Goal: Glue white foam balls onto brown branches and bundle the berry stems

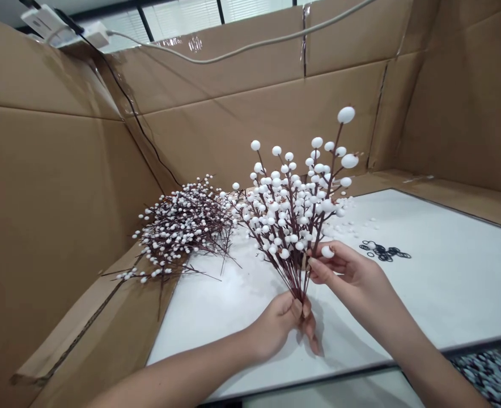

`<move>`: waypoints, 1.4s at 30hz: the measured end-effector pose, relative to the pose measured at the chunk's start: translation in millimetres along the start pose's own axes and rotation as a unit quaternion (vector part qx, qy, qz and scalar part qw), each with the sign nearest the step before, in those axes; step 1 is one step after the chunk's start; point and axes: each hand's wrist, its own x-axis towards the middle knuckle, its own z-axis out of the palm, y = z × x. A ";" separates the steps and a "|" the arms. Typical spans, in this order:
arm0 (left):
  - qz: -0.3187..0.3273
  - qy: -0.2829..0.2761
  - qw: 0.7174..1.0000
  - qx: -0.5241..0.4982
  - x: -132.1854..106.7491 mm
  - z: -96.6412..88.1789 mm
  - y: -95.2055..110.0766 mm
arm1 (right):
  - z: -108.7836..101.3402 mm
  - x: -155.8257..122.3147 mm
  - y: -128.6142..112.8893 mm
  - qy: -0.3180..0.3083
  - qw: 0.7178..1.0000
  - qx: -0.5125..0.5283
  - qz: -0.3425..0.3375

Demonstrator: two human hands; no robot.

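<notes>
centrally, a fanned bunch of brown-stemmed sprays with round white berries (pixel 287 218) stands above the person's left hand (pixel 287 320), its long axis nearly upright and its thin stems converging into that hand. along the bunch's right edge, a tall brown spray with larger white berries (pixel 320 229) leans slightly right, its lower end running down toward the left hand; the right hand (pixel 352 269) is nearer its middle. the left hand is closed around the gathered stem ends, while the right narrows to a pinch of thumb and fingertips at the tall spray's stem; how firmly it presses cannot be told. small black rings (pixel 384 251) lie farther right on the flat white tabletop (pixel 454 283).
</notes>
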 end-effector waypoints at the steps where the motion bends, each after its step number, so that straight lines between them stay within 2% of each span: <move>1: -0.001 0.000 1.000 0.001 -0.1 0.3 0.2 | -0.2 -0.3 -0.2 0.001 1.000 -0.001 -0.002; 20: -0.001 -0.023 1.000 0.006 -0.5 -1.2 1.0 | -0.8 -6.2 0.6 0.007 1.000 -0.023 -0.020; 27: -0.002 -0.027 1.000 0.008 0.5 -2.3 0.3 | 2.2 -6.6 10.1 0.037 0.997 0.071 0.017; 30: -0.005 -0.035 0.999 0.006 1.4 -3.8 -1.5 | 2.5 -9.0 16.2 0.042 0.996 0.080 0.022; 37: -0.009 -0.030 0.999 0.007 0.7 -3.9 -2.2 | 4.3 -11.6 12.2 0.024 0.999 -0.036 -0.016; 42: -0.013 -0.025 0.999 0.014 0.7 -2.5 -0.4 | 9.0 -14.0 5.7 0.049 0.988 -0.136 -0.045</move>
